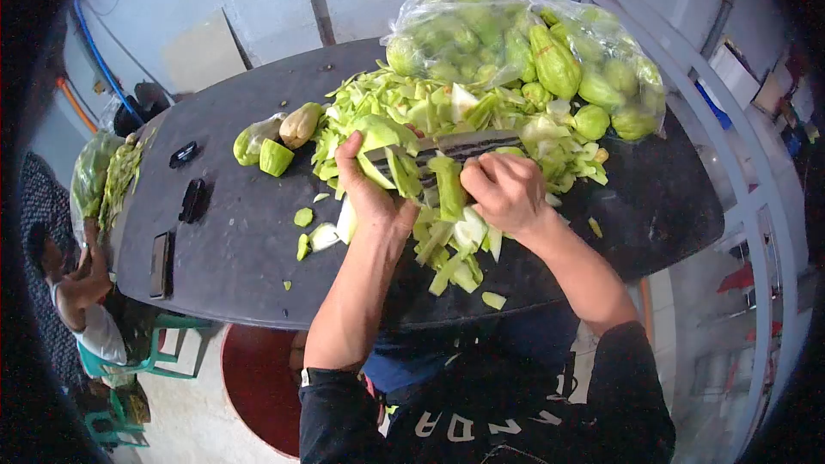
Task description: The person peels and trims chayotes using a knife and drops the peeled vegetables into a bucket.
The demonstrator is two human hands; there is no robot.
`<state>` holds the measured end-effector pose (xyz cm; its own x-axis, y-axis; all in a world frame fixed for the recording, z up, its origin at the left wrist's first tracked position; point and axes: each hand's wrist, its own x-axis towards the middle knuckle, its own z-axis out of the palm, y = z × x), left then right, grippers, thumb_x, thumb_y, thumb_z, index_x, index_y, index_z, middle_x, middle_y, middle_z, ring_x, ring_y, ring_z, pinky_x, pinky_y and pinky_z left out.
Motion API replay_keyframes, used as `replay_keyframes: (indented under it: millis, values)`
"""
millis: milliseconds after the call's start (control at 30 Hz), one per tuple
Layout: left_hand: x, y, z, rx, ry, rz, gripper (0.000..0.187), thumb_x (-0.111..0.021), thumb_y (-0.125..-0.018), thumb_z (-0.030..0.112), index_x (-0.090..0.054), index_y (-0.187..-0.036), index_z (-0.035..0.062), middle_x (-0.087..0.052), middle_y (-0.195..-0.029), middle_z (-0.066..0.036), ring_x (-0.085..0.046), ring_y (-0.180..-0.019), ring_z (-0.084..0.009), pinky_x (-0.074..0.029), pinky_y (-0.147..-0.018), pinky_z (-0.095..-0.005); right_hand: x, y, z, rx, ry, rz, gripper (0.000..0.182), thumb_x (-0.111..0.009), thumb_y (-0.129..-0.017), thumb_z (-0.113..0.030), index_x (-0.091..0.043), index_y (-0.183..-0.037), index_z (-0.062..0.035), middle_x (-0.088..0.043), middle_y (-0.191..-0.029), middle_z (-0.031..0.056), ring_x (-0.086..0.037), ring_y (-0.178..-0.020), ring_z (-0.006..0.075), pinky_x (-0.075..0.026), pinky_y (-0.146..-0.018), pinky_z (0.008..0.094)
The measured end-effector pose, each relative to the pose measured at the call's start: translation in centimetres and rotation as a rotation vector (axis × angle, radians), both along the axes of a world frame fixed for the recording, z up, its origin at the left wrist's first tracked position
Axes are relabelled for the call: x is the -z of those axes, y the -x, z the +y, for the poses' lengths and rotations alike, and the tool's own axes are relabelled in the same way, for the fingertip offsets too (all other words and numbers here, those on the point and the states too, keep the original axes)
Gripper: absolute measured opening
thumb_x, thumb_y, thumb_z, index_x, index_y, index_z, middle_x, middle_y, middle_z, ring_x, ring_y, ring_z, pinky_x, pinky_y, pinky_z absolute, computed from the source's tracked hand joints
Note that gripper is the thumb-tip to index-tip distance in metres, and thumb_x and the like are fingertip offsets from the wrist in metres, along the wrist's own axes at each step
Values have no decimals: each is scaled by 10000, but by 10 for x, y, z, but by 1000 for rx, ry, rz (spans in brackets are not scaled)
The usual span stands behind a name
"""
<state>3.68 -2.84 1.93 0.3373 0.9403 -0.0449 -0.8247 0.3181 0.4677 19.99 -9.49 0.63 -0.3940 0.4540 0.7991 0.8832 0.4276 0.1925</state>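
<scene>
My left hand (374,198) is wrapped round a partly peeled chayote (382,133), its pale flesh and green skin strips showing. My right hand (507,193) is closed in a fist around what seems to be the handle of a broad knife (481,144); the handle itself is hidden. The dark, streaked blade reaches left to the chayote. A green strip of peel (449,187) hangs between my hands. Beneath and behind them spreads a large heap of chayote peelings (378,94), with loose scraps near the table's front edge.
A clear plastic bag of chayotes (481,26) stands at the back of the dark table (241,266). Several chayotes (299,125) lie left of the heap. A phone (161,265) and two small black objects (193,200) sit farther left. Another person (82,292) is seated at left; a metal railing (730,155) runs at right.
</scene>
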Motion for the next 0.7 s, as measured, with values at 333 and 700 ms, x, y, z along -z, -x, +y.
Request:
replay_keyframes:
  millis: [333,700]
  values:
    - [2,3,2,22,-114,15,586,-584,-755,502,-589,-1088,20,-647,-976,-163,-626,-878,-281,-514,-807,-385,-2,4,-2,-19,-11,75,139,-628,-695,-57,-507,-755,-87,-488,-598,41,-581,-518,225,-466,-447,338]
    - [4,11,7,120,-368,73,709,-563,-741,480,-488,-1328,90,-634,-1050,-166,-628,-944,-291,-517,-810,-421,-13,6,-13,-117,0,138,209,-666,-639,-94,-493,-755,-102,-466,-589,42,-561,-507,238,-445,-439,363]
